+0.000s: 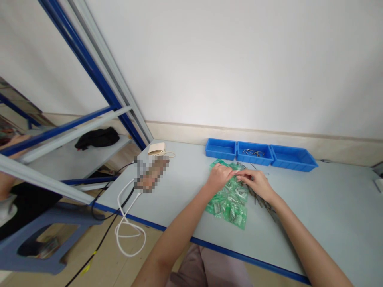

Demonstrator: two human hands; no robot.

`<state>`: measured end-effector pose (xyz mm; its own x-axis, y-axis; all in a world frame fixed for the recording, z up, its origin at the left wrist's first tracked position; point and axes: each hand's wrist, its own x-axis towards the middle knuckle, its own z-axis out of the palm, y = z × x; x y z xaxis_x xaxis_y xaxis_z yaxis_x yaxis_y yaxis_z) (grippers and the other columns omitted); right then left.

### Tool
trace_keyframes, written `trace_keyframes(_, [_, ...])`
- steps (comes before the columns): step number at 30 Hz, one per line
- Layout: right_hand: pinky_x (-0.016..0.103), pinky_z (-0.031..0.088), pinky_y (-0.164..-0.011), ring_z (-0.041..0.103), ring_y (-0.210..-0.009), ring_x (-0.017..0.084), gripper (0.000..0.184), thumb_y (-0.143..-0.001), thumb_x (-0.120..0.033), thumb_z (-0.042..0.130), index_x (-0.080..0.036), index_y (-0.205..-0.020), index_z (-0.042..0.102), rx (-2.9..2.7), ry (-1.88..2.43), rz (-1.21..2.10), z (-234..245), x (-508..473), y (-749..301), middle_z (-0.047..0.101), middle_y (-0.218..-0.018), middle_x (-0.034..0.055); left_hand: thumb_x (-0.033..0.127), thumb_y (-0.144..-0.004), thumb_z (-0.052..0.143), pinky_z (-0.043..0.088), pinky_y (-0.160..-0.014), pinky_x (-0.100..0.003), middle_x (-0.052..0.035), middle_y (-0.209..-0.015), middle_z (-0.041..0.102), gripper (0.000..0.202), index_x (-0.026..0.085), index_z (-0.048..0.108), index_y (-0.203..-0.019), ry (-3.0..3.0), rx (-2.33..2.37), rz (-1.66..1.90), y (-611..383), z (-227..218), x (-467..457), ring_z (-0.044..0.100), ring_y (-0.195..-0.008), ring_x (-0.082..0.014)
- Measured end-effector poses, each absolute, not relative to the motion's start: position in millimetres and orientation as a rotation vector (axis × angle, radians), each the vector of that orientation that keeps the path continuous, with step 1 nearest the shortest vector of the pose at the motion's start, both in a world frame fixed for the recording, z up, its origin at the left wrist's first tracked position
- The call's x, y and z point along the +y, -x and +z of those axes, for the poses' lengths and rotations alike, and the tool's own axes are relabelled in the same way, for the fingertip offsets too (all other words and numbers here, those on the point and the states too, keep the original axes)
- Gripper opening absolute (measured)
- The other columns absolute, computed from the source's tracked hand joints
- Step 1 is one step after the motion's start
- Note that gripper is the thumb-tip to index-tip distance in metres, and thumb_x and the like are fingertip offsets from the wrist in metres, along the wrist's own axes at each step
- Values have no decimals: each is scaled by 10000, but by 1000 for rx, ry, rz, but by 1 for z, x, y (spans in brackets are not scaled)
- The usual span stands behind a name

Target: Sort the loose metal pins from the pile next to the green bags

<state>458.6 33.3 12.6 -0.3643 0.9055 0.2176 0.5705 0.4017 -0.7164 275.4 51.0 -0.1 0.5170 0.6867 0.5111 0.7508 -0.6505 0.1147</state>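
Observation:
My left hand [220, 176] is closed above the green plastic bags, its fingertips meeting those of my right hand [257, 184]. The right hand is also closed in a pinch. Whatever lies between the fingers is too small and too covered to make out. Below and in front of my hands, several clear-and-green bags [237, 213] lie together on the table, with small metal pieces showing inside. A loose pile of thin metal pieces [259, 200], like pins or screws, spreads under my right hand and wrist, partly hidden by them.
Along the wall stand three blue bins; the middle bin [254, 160] holds small metal pieces, between the left bin [220, 154] and the right bin [293, 163]. A cream box [157, 149] and white cable [116, 231] are left. Another person's arm shows beyond the blue frame [86, 59].

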Motion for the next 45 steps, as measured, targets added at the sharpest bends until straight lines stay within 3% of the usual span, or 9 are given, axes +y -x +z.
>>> trace_keyframes(3, [291,446,-658,637,-694,193,327,-878,-459,457,-236,-911,693,-2065,1327,587,19,41,-458,721,-787,18,346,-981,326,380,-726,-309,-18,-745,672,377,177,597,-779,2596,-1403,-876,-267,16,48,608,-754,-157])
trace_keyframes(9, [341,406,-731,612,-889,251,385,-913,-431,385,-213,-864,700,-2070,1550,1,44,92,-476,705,-937,73,390,-971,319,383,-848,-332,-29,-982,675,318,213,583,-995,2303,-1722,-940,-178,41,43,589,-928,-185])
trace_keyframes(14, [475,327,-853,473,-1107,322,375,-921,-399,370,-215,-1130,621,-1957,1619,-388,52,104,-486,526,-1292,135,427,-962,253,370,-922,-384,-93,-1153,619,407,175,534,-1114,2010,-2066,-790,-60,39,35,536,-1084,-249])
trace_keyframes(18, [436,308,-857,491,-1072,261,359,-942,-389,312,-283,-1075,628,-2056,1456,-184,42,66,-482,588,-1196,73,394,-951,222,333,-965,-424,-97,-1246,570,406,188,489,-1177,2014,-2154,-606,3,32,27,511,-1130,-262])
trace_keyframes(25, [420,308,-850,508,-1068,255,328,-931,-407,355,-293,-951,663,-2184,1405,123,10,20,-478,637,-1115,32,391,-946,163,249,-1040,-434,-84,-1304,524,462,189,459,-1236,2169,-2115,-413,23,21,33,451,-1195,-239])
trace_keyframes(45, [422,348,-835,551,-1015,257,355,-931,-425,334,-283,-949,659,-2209,1386,226,6,17,-477,652,-1063,53,388,-933,144,124,-1098,-486,-62,-1320,517,460,221,469,-1214,2255,-2142,-398,17,17,45,417,-1245,-214])
